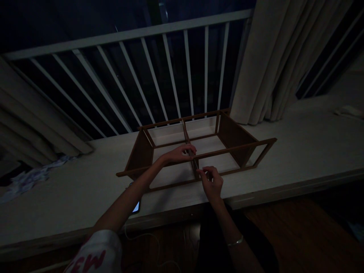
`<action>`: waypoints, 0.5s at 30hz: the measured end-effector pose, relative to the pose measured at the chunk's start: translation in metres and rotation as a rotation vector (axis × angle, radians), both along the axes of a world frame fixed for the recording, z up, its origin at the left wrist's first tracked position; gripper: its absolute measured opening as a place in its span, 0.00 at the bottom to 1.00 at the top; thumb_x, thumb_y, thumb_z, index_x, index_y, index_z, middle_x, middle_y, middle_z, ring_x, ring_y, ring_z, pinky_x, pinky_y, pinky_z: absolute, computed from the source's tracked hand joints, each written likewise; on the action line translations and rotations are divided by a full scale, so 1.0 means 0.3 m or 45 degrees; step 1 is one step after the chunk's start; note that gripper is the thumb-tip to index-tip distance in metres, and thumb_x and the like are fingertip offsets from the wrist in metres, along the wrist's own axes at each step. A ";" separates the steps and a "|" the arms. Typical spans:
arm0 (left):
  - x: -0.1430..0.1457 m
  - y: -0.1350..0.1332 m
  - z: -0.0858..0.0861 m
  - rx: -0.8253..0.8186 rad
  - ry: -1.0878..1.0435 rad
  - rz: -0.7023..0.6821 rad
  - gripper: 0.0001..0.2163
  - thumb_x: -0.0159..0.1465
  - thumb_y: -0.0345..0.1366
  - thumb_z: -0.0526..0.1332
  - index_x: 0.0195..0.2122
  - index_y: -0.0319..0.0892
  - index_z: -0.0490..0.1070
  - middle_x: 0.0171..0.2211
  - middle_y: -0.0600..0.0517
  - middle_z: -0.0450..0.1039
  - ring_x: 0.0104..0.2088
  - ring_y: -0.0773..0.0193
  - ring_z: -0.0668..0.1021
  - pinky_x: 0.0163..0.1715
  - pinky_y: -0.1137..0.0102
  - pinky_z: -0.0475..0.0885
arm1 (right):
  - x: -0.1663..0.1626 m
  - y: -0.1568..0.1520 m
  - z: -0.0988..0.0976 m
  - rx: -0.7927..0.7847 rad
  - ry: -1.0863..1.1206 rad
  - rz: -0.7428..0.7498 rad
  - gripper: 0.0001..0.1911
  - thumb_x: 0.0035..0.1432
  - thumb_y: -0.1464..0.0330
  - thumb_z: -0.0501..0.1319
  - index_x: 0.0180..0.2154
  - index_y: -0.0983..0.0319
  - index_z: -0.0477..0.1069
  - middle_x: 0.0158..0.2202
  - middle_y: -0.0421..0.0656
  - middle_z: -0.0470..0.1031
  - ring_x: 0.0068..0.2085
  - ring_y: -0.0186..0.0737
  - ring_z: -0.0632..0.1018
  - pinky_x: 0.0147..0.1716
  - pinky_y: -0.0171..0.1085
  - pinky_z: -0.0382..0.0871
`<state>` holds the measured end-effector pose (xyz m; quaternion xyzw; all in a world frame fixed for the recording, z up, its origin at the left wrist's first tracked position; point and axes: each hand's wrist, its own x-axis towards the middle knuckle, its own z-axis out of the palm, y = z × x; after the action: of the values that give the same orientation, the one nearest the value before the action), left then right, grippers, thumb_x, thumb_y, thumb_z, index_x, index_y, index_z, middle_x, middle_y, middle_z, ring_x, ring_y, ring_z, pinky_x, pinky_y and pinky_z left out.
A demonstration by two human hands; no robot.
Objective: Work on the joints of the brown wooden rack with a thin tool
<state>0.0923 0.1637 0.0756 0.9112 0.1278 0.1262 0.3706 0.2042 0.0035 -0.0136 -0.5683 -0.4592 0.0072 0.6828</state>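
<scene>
Dim light here, and both hands are working at the wooden frame (196, 146), a brown slatted rack that is lying on the pale bench (298, 151) right in front of the white railing (159, 68). The left hand (180, 153) is reaching in over the frame's middle, fingers curled down onto the central divider (186, 136) where it is meeting the long crossbar; it is looking like a loose grip on that joint, though the darkness is hiding how tightly it is closing. The right hand (212, 180) is sitting just beside it at the frame's near edge, fingertips pinched together against the lower end of the divider; whether anything small is sitting between them, I cannot tell. A thin bracelet (236, 240) is showing on the right wrist. A lit phone (136, 206) is lying on the bench under the left forearm, with a cable (153, 237) trailing off the edge. Curtains (284, 57) are hanging at the right, and crumpled paper (31, 178) is lying far left.
</scene>
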 end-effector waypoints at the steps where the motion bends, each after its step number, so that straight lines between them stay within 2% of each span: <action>1: 0.000 0.001 0.000 0.003 -0.001 -0.008 0.13 0.55 0.38 0.60 0.41 0.40 0.68 0.45 0.48 0.66 0.44 0.64 0.69 0.46 0.68 0.63 | 0.000 0.001 0.000 0.005 0.007 -0.001 0.11 0.51 0.61 0.63 0.30 0.62 0.68 0.25 0.38 0.71 0.19 0.27 0.67 0.21 0.29 0.61; 10: -0.002 0.023 -0.017 0.064 0.020 -0.024 0.14 0.55 0.41 0.61 0.40 0.41 0.68 0.43 0.49 0.66 0.42 0.64 0.68 0.42 0.70 0.64 | 0.004 0.000 -0.003 -0.019 0.017 0.020 0.11 0.51 0.61 0.63 0.30 0.62 0.69 0.25 0.38 0.71 0.19 0.27 0.67 0.20 0.29 0.61; 15: 0.000 0.015 -0.010 0.100 0.053 0.006 0.14 0.55 0.41 0.60 0.40 0.41 0.69 0.43 0.49 0.67 0.43 0.64 0.69 0.46 0.68 0.63 | 0.009 -0.004 -0.005 -0.011 -0.016 0.005 0.11 0.51 0.60 0.62 0.29 0.62 0.70 0.23 0.38 0.71 0.18 0.28 0.66 0.19 0.30 0.60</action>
<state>0.0924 0.1681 0.0726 0.9273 0.1325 0.1128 0.3314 0.2068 0.0024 -0.0149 -0.5705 -0.4644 0.0071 0.6774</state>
